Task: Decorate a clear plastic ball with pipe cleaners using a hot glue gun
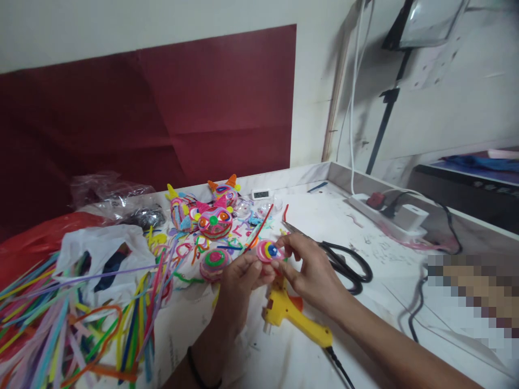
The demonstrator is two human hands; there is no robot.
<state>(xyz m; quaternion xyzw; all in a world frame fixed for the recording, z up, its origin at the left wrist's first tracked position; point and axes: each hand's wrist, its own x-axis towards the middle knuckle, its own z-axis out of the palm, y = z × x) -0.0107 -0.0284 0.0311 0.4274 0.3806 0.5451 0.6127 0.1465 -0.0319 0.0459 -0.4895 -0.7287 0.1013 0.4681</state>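
My left hand (239, 281) and my right hand (310, 270) meet over the white table and together hold a small coiled pipe-cleaner disc (268, 251) in pink, yellow and blue rings. A long red pipe cleaner (259, 227) runs up and away from the disc. Right under my hands lies a yellow glue gun (298, 319) with its black cord trailing toward me. Black-handled scissors (344, 262) lie just right of my right hand.
Loose pipe cleaners (60, 324) of many colours are heaped at left by a white plastic bag (101, 254). Finished coiled faces (213, 221) and another disc (214, 262) sit behind my hands. A white power strip (389, 216) with plugs lies at the right.
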